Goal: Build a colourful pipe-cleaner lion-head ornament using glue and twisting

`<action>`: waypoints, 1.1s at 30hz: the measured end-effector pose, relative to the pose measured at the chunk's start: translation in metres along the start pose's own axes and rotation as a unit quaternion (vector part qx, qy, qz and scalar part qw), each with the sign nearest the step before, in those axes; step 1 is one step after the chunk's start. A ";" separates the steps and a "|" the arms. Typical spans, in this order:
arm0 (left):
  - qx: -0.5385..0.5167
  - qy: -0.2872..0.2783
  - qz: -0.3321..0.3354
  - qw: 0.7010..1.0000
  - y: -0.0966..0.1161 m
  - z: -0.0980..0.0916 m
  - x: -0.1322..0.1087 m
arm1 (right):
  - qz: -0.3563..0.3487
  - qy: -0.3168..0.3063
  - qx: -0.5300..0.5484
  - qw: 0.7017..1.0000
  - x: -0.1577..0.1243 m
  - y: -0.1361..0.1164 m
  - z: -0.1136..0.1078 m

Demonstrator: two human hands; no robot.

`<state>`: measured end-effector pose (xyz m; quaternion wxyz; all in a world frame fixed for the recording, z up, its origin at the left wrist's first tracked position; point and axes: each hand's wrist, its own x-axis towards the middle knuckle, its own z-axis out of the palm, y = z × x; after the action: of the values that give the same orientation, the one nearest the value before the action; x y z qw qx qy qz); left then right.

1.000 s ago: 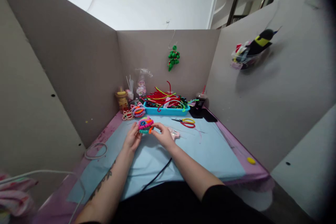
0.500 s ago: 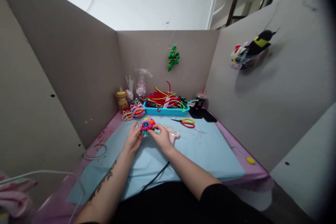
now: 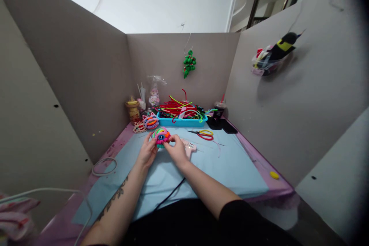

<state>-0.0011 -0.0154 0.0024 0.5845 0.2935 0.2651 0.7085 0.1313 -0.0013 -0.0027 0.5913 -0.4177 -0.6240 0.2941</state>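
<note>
Grip of the left hand (image 3: 148,152) is pinching the left side of a fuzzy piece (image 3: 160,136) in pink, orange and green, and the right hand (image 3: 177,150) pinches its lower right edge between thumb and finger. This piece is held above the light blue sheet (image 3: 227,173) of the desk (image 3: 278,189), a little left of the middle. Just right of the right hand lies a pale pink tool (image 3: 190,147), partly hidden by this hand. Farther right lie scissors (image 3: 205,135) with yellow and red handles. On the far side, a blue tray (image 3: 181,122) carries red fuzzy stems (image 3: 179,107).
</note>
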 end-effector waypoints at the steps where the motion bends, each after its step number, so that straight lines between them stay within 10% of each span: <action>1: 0.001 -0.006 0.001 1.000 0.000 0.000 0.000 | 0.002 0.006 -0.002 1.000 0.000 0.000 0.000; 33: 0.187 -0.057 0.022 0.980 -0.013 0.008 -0.007 | 0.116 0.055 0.028 0.991 0.006 0.008 0.003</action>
<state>0.0148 -0.0202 -0.0018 0.5174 0.4432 0.3528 0.6414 0.1299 0.0076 -0.0069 0.5980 -0.4863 -0.5295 0.3543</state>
